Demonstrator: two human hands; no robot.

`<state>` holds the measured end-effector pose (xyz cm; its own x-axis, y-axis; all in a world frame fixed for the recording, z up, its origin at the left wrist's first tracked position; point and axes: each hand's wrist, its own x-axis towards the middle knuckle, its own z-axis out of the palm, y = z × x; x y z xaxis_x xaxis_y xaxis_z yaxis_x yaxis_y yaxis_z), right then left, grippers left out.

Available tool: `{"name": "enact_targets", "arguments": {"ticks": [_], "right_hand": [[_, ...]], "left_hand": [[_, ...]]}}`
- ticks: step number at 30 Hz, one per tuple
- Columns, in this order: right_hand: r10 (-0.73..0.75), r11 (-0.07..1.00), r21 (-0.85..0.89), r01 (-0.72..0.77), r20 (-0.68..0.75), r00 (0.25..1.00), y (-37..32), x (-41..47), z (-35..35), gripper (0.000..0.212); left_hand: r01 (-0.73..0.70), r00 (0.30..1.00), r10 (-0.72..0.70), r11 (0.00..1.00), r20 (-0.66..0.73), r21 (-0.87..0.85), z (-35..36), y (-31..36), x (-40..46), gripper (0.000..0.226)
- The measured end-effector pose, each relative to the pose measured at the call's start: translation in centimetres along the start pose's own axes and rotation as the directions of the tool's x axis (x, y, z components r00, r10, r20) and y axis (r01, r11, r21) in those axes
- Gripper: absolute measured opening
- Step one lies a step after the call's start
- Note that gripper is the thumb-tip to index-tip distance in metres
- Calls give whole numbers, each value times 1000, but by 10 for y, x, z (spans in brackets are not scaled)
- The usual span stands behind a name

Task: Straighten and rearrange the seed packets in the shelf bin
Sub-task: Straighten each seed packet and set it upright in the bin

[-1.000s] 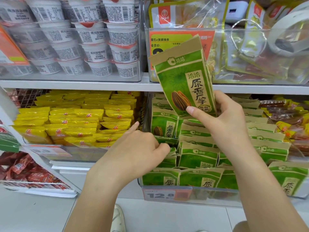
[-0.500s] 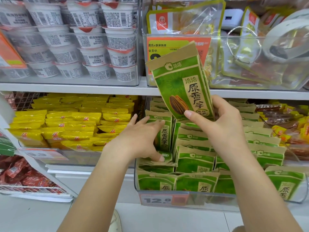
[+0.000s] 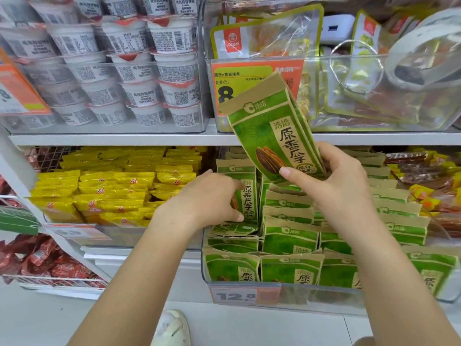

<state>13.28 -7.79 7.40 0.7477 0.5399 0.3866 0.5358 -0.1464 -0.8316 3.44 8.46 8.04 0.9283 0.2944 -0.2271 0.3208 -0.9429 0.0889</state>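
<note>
We are looking down at a clear shelf bin [image 3: 207, 275] crowded with green seed packets [image 3: 289, 239], most standing in rows. Our right hand [image 3: 341, 188] is gripping a small stack of raised packets [image 3: 272, 136] above the bin, tilted left, thumb across the front. Our left hand [image 3: 212, 198] is holding an upright packet [image 3: 247, 196] at the bin's left side; how firmly the fingers are closing, we cannot quite tell.
</note>
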Motion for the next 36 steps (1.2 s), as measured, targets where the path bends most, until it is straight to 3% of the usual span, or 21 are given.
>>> {"name": "enact_targets", "arguments": {"ticks": [4,7,9,11,13,16,20,27,32,36], "right_hand": [[26,1000,-1,-26,13,1000,2,0,-3,24],[66,998,16,-67,69,995,4,0,-3,24],[94,989,96,-109,147,985,2,-1,-1,26],[101,969,198,-150,236,966,-1,-3,3,34],[105,959,221,-179,312,944,-4,-5,9,44],[92,953,232,-194,388,917,-8,-8,17,49],[129,894,353,-275,384,914,-15,-11,24,40],[140,923,303,-237,309,941,-17,-15,31,39],[131,890,383,-248,305,943,-21,-14,31,34],[102,860,447,-246,322,941,-20,-13,29,36]], "left_hand": [[2,997,-5,999,-75,-52,4,-4,-4,68],[-27,955,-57,960,-290,-278,13,-13,-10,54],[-153,932,-81,794,-352,-588,19,-16,-17,48],[-253,943,-65,494,-326,-832,23,-12,-28,48],[-290,941,-95,264,-324,-920,29,-7,-35,46],[-303,932,-178,97,-316,-948,33,-2,-41,39],[-319,925,-196,58,-324,-946,33,-7,-48,35],[-321,930,-188,8,-316,-947,37,-16,-52,39],[-341,923,-197,-16,-331,-940,36,-15,-52,33],[-426,859,-312,2,-406,-905,35,-8,-49,42]]}}
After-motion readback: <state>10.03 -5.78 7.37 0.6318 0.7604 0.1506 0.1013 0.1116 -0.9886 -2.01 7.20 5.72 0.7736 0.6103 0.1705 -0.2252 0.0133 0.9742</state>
